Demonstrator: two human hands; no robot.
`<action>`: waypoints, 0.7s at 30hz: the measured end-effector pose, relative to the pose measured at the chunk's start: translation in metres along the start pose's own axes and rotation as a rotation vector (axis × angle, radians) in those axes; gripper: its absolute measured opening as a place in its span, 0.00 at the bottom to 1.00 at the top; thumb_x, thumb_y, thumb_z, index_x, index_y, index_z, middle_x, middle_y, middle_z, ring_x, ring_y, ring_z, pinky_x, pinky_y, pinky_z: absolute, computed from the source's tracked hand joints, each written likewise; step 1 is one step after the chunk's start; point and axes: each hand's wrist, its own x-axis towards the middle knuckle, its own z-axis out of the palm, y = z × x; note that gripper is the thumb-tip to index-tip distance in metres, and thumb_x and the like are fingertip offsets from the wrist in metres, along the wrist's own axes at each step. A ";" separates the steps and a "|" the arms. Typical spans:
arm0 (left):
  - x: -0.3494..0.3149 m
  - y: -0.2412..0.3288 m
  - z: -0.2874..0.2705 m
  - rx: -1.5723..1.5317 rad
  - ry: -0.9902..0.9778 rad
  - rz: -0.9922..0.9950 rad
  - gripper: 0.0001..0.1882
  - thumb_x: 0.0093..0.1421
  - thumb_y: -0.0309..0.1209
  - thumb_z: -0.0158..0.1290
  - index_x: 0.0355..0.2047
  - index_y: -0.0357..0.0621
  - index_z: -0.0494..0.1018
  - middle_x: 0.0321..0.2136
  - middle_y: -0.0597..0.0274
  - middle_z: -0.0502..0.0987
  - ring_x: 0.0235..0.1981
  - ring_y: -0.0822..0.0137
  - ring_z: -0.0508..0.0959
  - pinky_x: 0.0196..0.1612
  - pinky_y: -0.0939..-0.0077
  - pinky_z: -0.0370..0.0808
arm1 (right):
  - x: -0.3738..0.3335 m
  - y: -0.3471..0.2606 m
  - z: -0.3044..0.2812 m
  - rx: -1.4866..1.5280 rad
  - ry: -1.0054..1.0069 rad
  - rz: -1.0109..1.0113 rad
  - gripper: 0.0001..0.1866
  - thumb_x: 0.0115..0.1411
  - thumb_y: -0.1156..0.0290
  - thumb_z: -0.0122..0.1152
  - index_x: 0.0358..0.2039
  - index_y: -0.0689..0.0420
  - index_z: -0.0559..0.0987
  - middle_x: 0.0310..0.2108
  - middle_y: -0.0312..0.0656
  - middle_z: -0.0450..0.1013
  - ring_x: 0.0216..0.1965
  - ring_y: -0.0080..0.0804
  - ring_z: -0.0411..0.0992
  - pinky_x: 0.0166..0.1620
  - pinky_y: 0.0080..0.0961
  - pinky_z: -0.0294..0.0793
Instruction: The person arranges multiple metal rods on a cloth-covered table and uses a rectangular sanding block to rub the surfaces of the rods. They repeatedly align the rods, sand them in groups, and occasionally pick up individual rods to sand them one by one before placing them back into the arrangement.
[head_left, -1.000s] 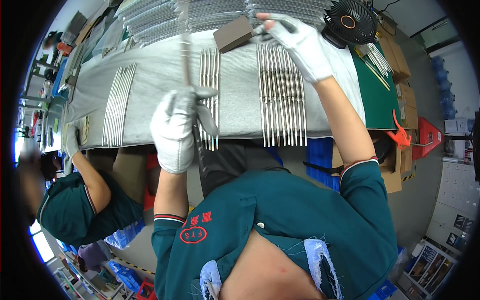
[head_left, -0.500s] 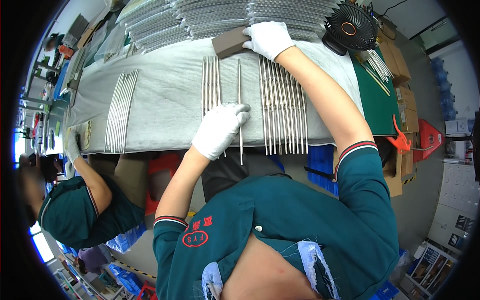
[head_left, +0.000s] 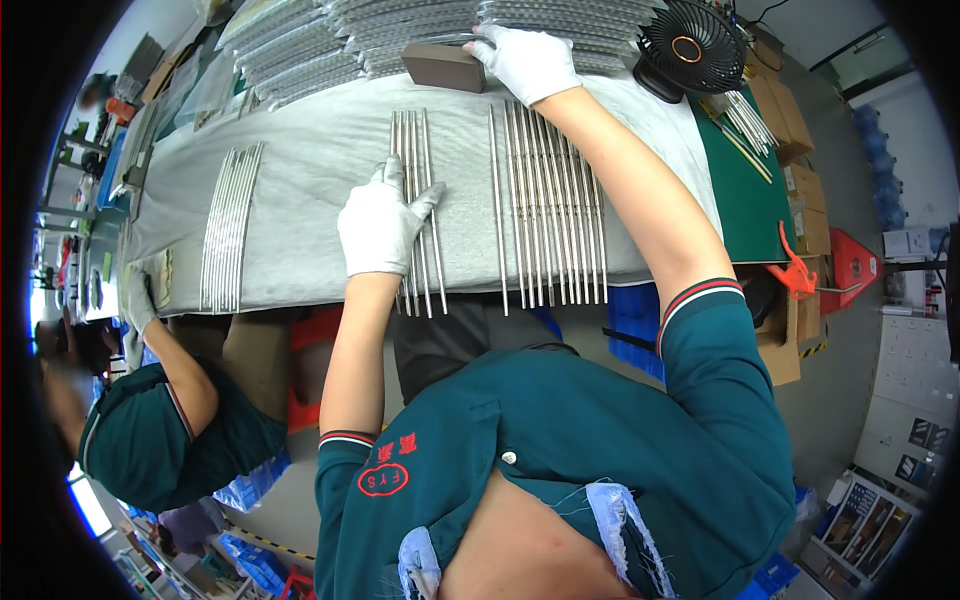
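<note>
My left hand [head_left: 383, 222], in a white glove, lies over a small group of slim metal rods [head_left: 420, 145], fingers stretched out and thumb apart. The rods run under the palm and come out past the table's near edge. Farther off, my gloved right hand [head_left: 527, 66] grips the right end of a dark grey-brown block [head_left: 440, 68]; part of its grip is hidden. Below the right forearm a larger group of metal rods [head_left: 550, 200] lies side by side. One rod [head_left: 498, 210] sits slightly left of that group.
Another row of rods [head_left: 230, 230] lies at left on the grey cloth [head_left: 310, 200]. Stacked clear ridged packaging [head_left: 400, 35] lines the back. A black fan [head_left: 688, 50] stands back right, near rods on a green surface [head_left: 745, 210]. A co-worker [head_left: 180, 420] sits at left.
My left hand has moved left and opened out over the smaller group. The lone rod between groups is gone from there. My right hand has turned the block and shifted it slightly back.
</note>
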 end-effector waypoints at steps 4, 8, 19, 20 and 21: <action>-0.005 0.012 0.001 -0.077 0.043 0.004 0.38 0.59 0.60 0.55 0.58 0.41 0.72 0.52 0.49 0.78 0.48 0.47 0.80 0.48 0.56 0.78 | -0.029 0.004 -0.005 0.217 0.190 -0.028 0.23 0.65 0.44 0.54 0.54 0.42 0.80 0.41 0.42 0.82 0.42 0.46 0.81 0.48 0.42 0.77; -0.010 0.034 0.007 -0.117 0.034 0.018 0.36 0.61 0.59 0.54 0.58 0.44 0.73 0.52 0.53 0.79 0.47 0.48 0.81 0.47 0.57 0.78 | -0.069 0.014 -0.008 0.395 -0.107 -0.396 0.19 0.63 0.53 0.60 0.44 0.54 0.85 0.39 0.45 0.82 0.40 0.43 0.80 0.48 0.36 0.78; -0.020 0.088 0.032 -0.205 0.080 0.181 0.31 0.67 0.52 0.50 0.58 0.38 0.70 0.48 0.45 0.77 0.39 0.46 0.82 0.40 0.54 0.80 | -0.115 0.088 -0.011 0.034 -0.275 -0.504 0.36 0.66 0.43 0.51 0.68 0.49 0.66 0.71 0.47 0.56 0.71 0.49 0.53 0.72 0.51 0.48; -0.019 0.095 0.030 -0.219 0.045 0.182 0.31 0.67 0.52 0.50 0.58 0.37 0.70 0.49 0.44 0.77 0.40 0.45 0.82 0.40 0.54 0.80 | -0.117 0.096 -0.020 0.045 -0.319 -0.439 0.36 0.66 0.44 0.51 0.69 0.49 0.65 0.71 0.47 0.56 0.71 0.49 0.53 0.72 0.50 0.49; -0.018 0.102 0.029 -0.233 0.010 0.183 0.31 0.67 0.52 0.50 0.58 0.37 0.70 0.50 0.43 0.76 0.40 0.45 0.82 0.40 0.54 0.80 | -0.119 0.104 -0.025 0.057 -0.362 -0.375 0.36 0.66 0.46 0.51 0.69 0.49 0.64 0.71 0.48 0.55 0.71 0.49 0.52 0.72 0.50 0.49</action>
